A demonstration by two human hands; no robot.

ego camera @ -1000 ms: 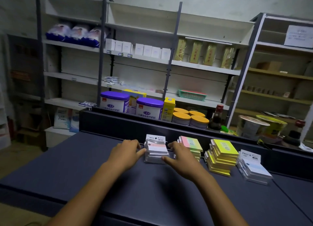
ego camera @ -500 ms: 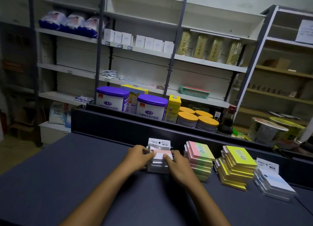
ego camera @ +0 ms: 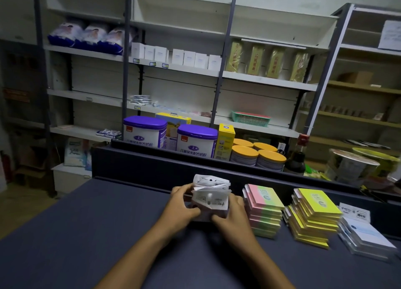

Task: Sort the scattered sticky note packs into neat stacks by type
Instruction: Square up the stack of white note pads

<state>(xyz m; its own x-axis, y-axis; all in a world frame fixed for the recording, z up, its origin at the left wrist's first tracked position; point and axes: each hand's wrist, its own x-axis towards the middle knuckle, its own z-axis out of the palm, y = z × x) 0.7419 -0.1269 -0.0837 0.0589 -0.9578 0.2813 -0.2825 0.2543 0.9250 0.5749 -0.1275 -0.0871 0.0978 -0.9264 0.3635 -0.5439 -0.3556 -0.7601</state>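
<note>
A bundle of white sticky note packs [ego camera: 210,196] is tipped up on edge at the back of the dark counter [ego camera: 86,234], its backs facing me. My left hand [ego camera: 180,208] grips its left side and my right hand [ego camera: 233,217] grips its right and lower edge. To the right stand three stacks: pink-and-green packs [ego camera: 263,210], yellow packs [ego camera: 314,215], slightly fanned, and white-blue packs [ego camera: 366,236] at the far right.
A raised dark back ledge [ego camera: 141,165] runs behind the stacks. Beyond it stand purple-lidded tins [ego camera: 196,141], orange-lidded tubs [ego camera: 258,156], a yellow box [ego camera: 225,141], a dark bottle [ego camera: 296,156] and store shelving.
The white packs lay flat as a stack between my hands; now both hands have lifted and tilted them upright on edge. The camera has moved closer.
</note>
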